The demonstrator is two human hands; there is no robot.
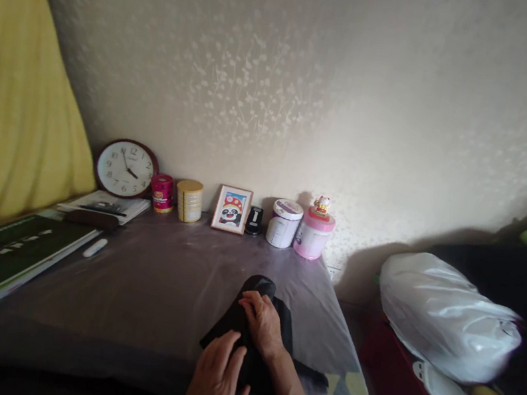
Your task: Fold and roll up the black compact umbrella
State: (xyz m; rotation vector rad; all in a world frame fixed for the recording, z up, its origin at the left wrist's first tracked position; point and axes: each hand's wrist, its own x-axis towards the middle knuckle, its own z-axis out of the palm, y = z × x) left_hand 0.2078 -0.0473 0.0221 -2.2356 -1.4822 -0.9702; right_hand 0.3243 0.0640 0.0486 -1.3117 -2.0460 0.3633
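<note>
A piece of black cloth (256, 285) lies bunched near the front edge of the table, its kind not clear. It has a rounded upper end, flared sides and a thin dark part trailing to the right. My right hand (263, 324) is on the upper middle of the cloth, fingers bent and closed on it. Lower and to the left, my left hand (216, 382) is over the near part of the cloth with its fingers apart. Both hands hide much of the cloth's centre, and I cannot tell whether the left fingertips touch it.
Along the wall stand a clock (117, 166), a pink tin (161, 194), a yellow tin (190, 202), a framed panda picture (232, 210) and two canisters. A large green book (5, 262) and a white pen-like object (94, 248) lie left. A white plastic bag (446, 316) sits right.
</note>
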